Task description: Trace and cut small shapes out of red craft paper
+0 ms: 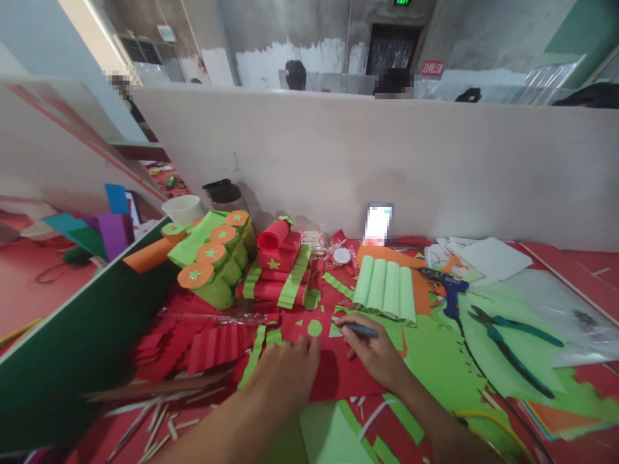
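Observation:
My left hand (285, 374) lies palm down with its fingers stretched flat on a red paper sheet (333, 370), close to a green paper strip (256, 351). My right hand (374, 351) is closed around a dark blue pen (358, 330), whose tip rests on the red sheet near a small green paper circle (314, 327). Just beyond the right hand lies a row of pale green paper rolls (385, 289) on orange paper.
Red paper rolls with green bands (280, 267) and green rolls with orange caps (213, 258) stand behind. A blue glue gun (449, 287) and teal-handled pliers (512, 335) lie at the right. A green board (72, 348) leans at the left. A white partition (387, 161) closes the back.

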